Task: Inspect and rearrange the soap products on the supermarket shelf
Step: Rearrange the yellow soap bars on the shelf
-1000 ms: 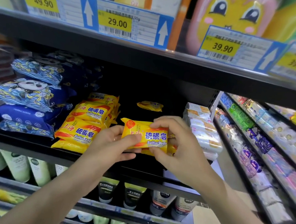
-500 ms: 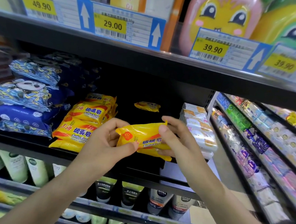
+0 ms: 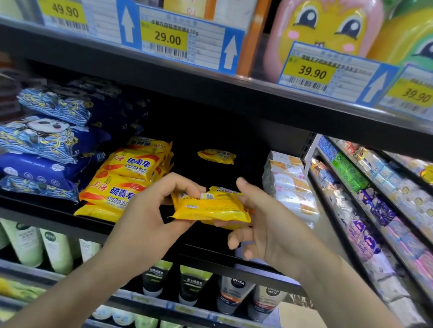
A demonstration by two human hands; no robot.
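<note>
A yellow sulfur soap pack [image 3: 212, 207] is held in front of the black shelf [image 3: 34, 207], its plain back with small print and a code facing me. My left hand [image 3: 152, 210] pinches its left end. My right hand [image 3: 270, 224] supports its right end from beneath, index finger raised. A stack of the same yellow sulfur soap packs [image 3: 126, 179] lies on the shelf just left of my hands. One lone yellow pack [image 3: 216, 155] lies far back on the shelf.
Blue patterned packs [image 3: 40, 141] are piled at the shelf's left; pale wrapped soaps [image 3: 290, 186] stack up at its right. Price tags [image 3: 166, 38] line the upper shelf edge. Tubes [image 3: 234, 292] hang below. Another rack of soaps [image 3: 380, 206] runs off to the right.
The pack has been flipped over between my hands: its printed front faced me a second ago, now its back does. My right hand shifted from gripping the edge to supporting underneath.
</note>
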